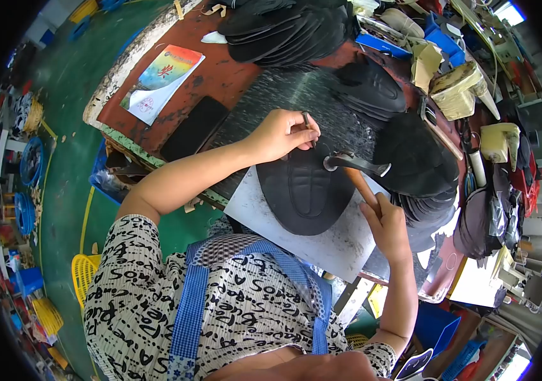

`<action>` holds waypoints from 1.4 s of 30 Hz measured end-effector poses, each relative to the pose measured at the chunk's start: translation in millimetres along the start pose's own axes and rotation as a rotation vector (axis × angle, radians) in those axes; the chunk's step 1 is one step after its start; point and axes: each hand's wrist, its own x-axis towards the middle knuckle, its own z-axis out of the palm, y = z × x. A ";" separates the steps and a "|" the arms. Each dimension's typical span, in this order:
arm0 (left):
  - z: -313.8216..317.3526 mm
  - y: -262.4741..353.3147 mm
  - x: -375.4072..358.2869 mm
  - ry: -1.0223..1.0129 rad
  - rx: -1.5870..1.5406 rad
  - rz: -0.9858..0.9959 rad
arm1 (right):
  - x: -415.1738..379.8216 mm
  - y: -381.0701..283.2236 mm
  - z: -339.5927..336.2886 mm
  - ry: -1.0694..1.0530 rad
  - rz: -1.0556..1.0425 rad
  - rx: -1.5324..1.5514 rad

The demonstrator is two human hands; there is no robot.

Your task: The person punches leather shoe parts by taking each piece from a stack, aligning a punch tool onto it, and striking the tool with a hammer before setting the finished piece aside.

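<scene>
A black moulded shoe piece (304, 190) lies on a grey board (322, 238) in front of me. My left hand (280, 133) rests at its far edge and pinches a small metal nail (307, 120) between thumb and fingers. My right hand (385, 219) grips the wooden handle of a hammer (355, 166). The hammer's metal head is at the far right edge of the shoe piece, close to my left thumb.
Stacks of black shoe pieces (287, 28) lie at the far end and right (414, 159) of the worktable. A colourful booklet (163, 79) and a black phone (193, 127) lie at the left. Blue trays, tools and glue-stained blocks (458, 89) crowd the right side.
</scene>
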 end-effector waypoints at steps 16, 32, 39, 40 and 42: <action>14.9 16.0 -6.4 0.065 0.720 0.501 | 12.4 -26.4 -20.0 0.334 -0.396 0.779; -4.9 3.8 -8.3 0.058 0.241 0.135 | 17.6 -11.3 -15.7 0.195 -0.056 0.342; 3.4 12.2 -13.5 0.098 0.703 0.564 | 18.7 -37.9 -12.2 0.397 -0.529 0.784; 4.9 12.6 -14.2 0.085 0.749 0.584 | 19.4 -37.2 -11.3 0.294 -0.409 0.522; 3.3 14.2 -12.6 0.047 0.673 0.468 | 21.2 -35.4 -14.6 0.090 -0.176 0.175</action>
